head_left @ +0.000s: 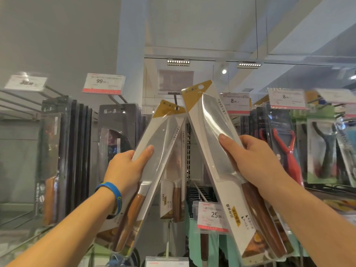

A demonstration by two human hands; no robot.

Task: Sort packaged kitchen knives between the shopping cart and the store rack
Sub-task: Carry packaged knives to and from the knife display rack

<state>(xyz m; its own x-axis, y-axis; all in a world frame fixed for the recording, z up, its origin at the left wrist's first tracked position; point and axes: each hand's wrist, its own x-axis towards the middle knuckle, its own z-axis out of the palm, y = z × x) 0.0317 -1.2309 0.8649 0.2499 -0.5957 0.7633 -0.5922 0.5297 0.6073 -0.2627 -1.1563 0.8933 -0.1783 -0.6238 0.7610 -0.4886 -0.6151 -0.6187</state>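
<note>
The left hand is gripping a packaged knife tilting up-right, hang hole at the rack peg, frame centre; the right hand is gripping a second knife pack leaning up-left beside it.

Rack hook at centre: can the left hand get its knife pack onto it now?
Probably yes: the left hand holds its knife pack with the hang hole right at the rack hook. The right hand leans a second pack close, apparently without blocking.
</note>
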